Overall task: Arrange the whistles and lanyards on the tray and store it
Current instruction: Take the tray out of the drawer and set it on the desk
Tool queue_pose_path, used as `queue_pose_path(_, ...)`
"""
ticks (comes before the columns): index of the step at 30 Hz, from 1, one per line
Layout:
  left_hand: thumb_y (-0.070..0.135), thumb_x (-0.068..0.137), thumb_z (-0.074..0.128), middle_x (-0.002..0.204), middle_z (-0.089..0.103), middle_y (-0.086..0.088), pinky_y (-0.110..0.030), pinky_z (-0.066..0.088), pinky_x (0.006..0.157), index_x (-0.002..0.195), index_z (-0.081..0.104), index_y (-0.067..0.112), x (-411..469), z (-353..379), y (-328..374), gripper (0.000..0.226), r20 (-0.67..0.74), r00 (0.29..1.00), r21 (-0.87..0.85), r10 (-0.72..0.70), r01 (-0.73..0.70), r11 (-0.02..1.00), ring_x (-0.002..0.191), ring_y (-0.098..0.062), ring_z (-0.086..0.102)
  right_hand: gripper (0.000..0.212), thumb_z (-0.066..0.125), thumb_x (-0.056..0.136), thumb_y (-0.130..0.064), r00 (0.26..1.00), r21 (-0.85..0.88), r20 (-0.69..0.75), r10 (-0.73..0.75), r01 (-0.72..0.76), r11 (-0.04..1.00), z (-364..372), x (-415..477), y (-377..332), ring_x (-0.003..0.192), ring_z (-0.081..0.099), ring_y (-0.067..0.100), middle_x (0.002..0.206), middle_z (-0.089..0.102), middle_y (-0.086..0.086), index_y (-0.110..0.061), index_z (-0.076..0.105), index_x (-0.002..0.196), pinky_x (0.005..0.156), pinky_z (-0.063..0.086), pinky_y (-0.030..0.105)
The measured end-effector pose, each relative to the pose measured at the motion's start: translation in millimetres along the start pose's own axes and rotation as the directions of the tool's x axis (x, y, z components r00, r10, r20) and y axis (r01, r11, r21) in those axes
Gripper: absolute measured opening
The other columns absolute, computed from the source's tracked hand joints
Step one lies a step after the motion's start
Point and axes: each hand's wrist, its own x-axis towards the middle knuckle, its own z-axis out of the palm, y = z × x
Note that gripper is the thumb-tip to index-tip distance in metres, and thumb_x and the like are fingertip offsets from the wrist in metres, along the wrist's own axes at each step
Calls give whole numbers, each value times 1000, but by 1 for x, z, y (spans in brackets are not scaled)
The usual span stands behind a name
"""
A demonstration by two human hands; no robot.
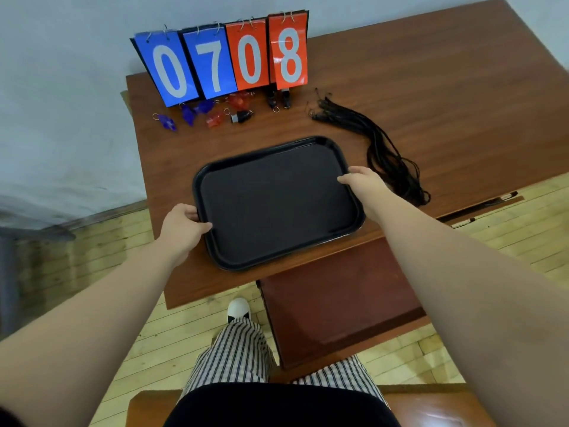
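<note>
Resting at the centre of the frame, a black tray lies flat and bare on the brown wooden counter, its near edge close to the counter's front lip. The left hand has its grip closed on the tray's left rim, thumb lying over the rim onto the inner surface and fingers curled at the outer edge. The right hand has its grip on the tray's right rim near the far corner, thumb on top; the fingers beneath are hidden, so how tightly they clasp cannot be told.

Toward the upper middle of the frame stands a flip scoreboard, two blue cards reading 0 and 7 and two red cards reading 0 and 8. Just in front of it lies a loose row of whistles: blue whistles at the left, red whistles in the middle, one partly under the cards, and black whistles to the right, two of them tucked below the red 8. Each carries a small metal ring.

At the right of the tray, a bundle of black lanyards stretches from upper middle toward the counter's front edge, its looped ends just beside the right hand. Below, striped trousers and a white shoe show over a pale plank floor.
</note>
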Motion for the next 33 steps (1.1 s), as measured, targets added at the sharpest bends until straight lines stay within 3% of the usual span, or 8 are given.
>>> queue_pose_path(4, 19, 97, 61, 113, 60, -4, -32, 43, 80, 118, 55, 11, 12, 5, -3, 23, -86, 995, 71, 43, -37, 997, 100, -21, 55, 50, 62, 91, -19, 989, -100, -27, -144, 141, 985, 4, 9, 10, 121, 51, 21, 142, 49, 1, -19, 52, 140, 101, 44, 36)
queue_pose_path(8, 29, 99, 55, 100, 58, -2, -34, 42, 76, 109, 52, 13, 24, 9, -6, 18, -124, 979, 173, 160, -138, 975, 90, -20, 54, 46, 62, 89, -15, 972, -54, -117, -204, 199, 979, 11, 22, 16, 125, 52, 20, 140, 54, 2, -19, 59, 135, 104, 44, 34)
queue_pose_path(15, 29, 97, 53, 88, 58, -7, -34, 38, 69, 92, 54, 9, 46, 18, -21, 21, -291, 872, 307, 392, -303, 902, 82, -23, 53, 41, 61, 90, -7, 934, -38, -150, -324, 322, 946, 17, 46, 24, 114, 56, 10, 125, 61, -6, -24, 64, 127, 94, 46, 24)
queue_pose_path(20, 31, 96, 50, 79, 55, -5, -33, 32, 64, 84, 53, 10, 55, 28, -30, 25, -382, 814, 316, 437, -330, 890, 75, -23, 50, 42, 59, 91, -3, 878, -94, -149, -454, 444, 891, 9, 57, 49, 103, 59, -4, 114, 65, -16, -30, 68, 122, 85, 49, 13)
queue_pose_path(24, 35, 95, 50, 82, 59, -4, -37, 41, 70, 87, 56, 15, 63, 32, -38, 22, -421, 812, 245, 404, -327, 913, 79, -22, 53, 38, 61, 90, -7, 820, -105, -207, -533, 523, 846, 14, 64, 61, 102, 61, -3, 109, 67, -17, -31, 69, 118, 86, 49, 14)
queue_pose_path(33, 36, 95, 52, 90, 59, 1, -34, 38, 73, 94, 59, 17, 64, 36, -45, 20, -437, 783, 209, 442, -389, 897, 84, -19, 54, 28, 59, 90, -10, 716, -75, -330, -615, 629, 773, 18, 65, 80, 88, 62, -7, 95, 68, -18, -27, 71, 108, 76, 48, 10)
